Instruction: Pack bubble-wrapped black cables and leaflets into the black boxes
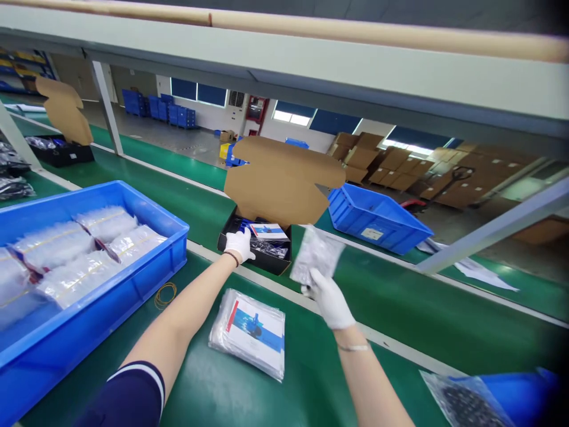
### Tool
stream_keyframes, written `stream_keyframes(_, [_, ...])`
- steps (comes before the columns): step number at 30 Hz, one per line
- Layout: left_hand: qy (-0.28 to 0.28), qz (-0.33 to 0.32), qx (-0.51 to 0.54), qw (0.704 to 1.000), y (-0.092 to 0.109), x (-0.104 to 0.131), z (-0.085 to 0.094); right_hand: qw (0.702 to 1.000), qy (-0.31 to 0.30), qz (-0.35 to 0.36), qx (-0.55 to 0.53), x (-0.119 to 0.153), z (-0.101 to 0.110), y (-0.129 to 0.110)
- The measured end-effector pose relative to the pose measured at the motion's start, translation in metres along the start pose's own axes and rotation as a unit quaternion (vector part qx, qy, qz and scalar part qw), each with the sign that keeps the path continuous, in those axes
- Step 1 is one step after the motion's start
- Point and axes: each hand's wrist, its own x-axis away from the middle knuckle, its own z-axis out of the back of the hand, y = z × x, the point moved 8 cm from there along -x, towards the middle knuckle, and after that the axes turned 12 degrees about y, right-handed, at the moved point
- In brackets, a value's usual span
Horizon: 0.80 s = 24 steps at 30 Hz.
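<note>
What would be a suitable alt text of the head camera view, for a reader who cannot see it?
A white-gloved left hand is at an open black box while the right hand holds up a blurred plastic packet. Nearer lies a stack of bagged printed sheets; at left, a blue bin holds bundled clear packets.
</note>
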Motion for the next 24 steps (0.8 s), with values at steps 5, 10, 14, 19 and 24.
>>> stream_keyframes(5, [0.021,0.007,0.05,0.998,0.01,0.004,-0.016,0.897,-0.045,0.179,0.402,-0.066,-0.129,-0.101])
stream_keyframes(10, [0.023,0.011,0.08,0.996,0.016,0.009,-0.029,0.797,-0.115,0.118,0.581,-0.115,-0.21,-0.079])
stream_keyframes(14, [0.012,0.026,0.103,0.994,0.021,0.011,-0.046,0.779,-0.089,0.11,0.611,-0.124,-0.217,-0.052])
stream_keyframes(19, [-0.007,0.053,0.154,0.987,0.031,0.01,-0.067,0.767,-0.032,0.137,0.626,-0.122,-0.191,-0.043])
stream_keyframes(24, [-0.034,0.058,0.221,0.973,0.046,0.016,-0.078,0.76,-0.054,0.12,0.637,-0.134,-0.17,-0.04])
